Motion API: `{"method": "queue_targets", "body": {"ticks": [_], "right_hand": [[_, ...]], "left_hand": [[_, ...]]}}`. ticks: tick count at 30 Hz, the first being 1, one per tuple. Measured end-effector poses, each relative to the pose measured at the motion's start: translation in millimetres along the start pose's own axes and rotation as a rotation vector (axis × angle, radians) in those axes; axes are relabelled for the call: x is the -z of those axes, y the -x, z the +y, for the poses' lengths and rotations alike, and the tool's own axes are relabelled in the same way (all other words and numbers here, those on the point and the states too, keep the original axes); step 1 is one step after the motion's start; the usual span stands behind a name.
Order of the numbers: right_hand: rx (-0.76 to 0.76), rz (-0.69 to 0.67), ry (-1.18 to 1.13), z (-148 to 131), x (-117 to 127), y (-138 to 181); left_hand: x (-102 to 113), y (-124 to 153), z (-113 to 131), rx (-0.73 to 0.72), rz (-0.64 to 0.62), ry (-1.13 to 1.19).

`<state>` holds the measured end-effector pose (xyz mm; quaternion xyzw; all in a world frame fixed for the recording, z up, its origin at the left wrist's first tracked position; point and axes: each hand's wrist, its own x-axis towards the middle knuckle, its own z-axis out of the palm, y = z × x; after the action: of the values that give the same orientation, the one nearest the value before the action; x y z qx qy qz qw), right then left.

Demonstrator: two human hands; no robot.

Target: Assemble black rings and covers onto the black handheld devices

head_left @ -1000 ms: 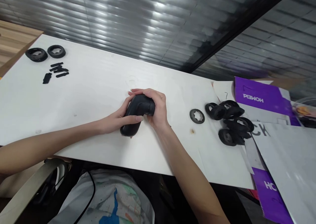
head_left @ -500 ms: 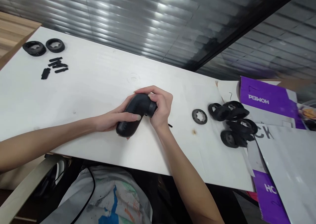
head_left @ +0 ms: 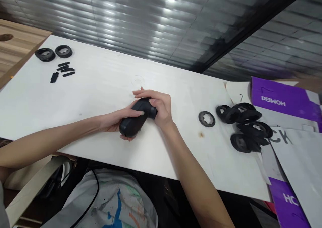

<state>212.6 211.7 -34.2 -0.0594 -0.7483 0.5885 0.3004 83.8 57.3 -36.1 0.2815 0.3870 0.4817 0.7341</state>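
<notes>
Both my hands hold a black rubber elbow-shaped piece (head_left: 132, 124) in the middle of the white board. My left hand (head_left: 120, 119) cradles its thick lower end, fingers wrapped beneath and thumb lying across the top. My right hand (head_left: 161, 109) grips the bend and narrower end from above. Much of the upper end is hidden by my fingers. A flat black ring with a star-shaped hole (head_left: 206, 119) lies to the right of my right hand, not touching it.
A heap of black rubber rings (head_left: 244, 127) lies to the right. Two black rings (head_left: 54, 51) and several black strips (head_left: 64, 69) sit at the far left. Purple-and-grey cardboard packaging (head_left: 284, 100) overlaps the board's right end. A wooden surface (head_left: 17, 45) adjoins its left.
My view has shifted slightly, moving everything on the board a little to the right. The elbow has turned slightly in my hands, which still hold it.
</notes>
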Motion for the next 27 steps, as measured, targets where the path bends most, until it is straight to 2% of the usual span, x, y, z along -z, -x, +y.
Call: {"method": "queue_targets", "body": {"ticks": [7,13,16,19,21,23,27], "right_hand": [[0.038,0.077,0.11,12.2,0.3,3.5],[0.087,0.217,0.097,12.1,-5.1,1.5],[0.009,0.276,0.119,13.1,-4.0,3.1],[-0.206,0.175,0.049,17.6,-2.0,4.7],[-0.31,0.113,-0.046,19.7,-1.9,3.6],[-0.332,0.098,-0.111,19.9,-2.7,1.1],[-0.259,0.075,-0.114,17.7,-3.9,-2.8]], "left_hand": [[7.8,-5.6,1.5,0.054,-0.062,0.031],[2.9,-4.4,0.7,-0.109,0.069,-0.036],[0.9,-0.4,-1.0,-0.304,0.236,-0.168],[2.5,3.0,-0.3,-0.5,0.416,-0.282],[5.3,4.3,2.1,-0.524,0.455,-0.305],[8.4,4.6,5.2,-0.483,0.45,-0.273],[12.9,3.5,10.4,-0.407,0.406,-0.177]]}}
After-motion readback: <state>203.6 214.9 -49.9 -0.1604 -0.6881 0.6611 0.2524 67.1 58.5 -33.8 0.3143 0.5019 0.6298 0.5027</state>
